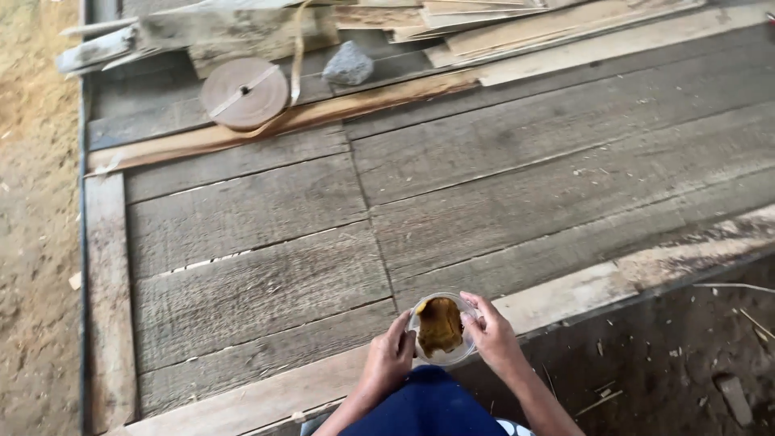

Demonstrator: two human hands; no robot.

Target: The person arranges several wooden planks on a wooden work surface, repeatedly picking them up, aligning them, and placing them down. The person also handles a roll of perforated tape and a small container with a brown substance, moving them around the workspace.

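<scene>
A small clear plastic cup (440,327) with brownish-yellow stuff smeared inside sits at the near edge of a weathered wooden plank table (258,234). My left hand (390,359) grips the cup's left side and my right hand (491,333) grips its right side, fingers curled round the rim. A dark blue clothed knee (428,404) shows just below the cup.
A round roll of brown veneer tape (244,93) lies at the far left of the table, a grey stone (348,64) beside it. Thin wood strips and boards (517,28) are piled along the far edge. Sandy ground (36,242) is on the left, dark dirt (686,339) on the right.
</scene>
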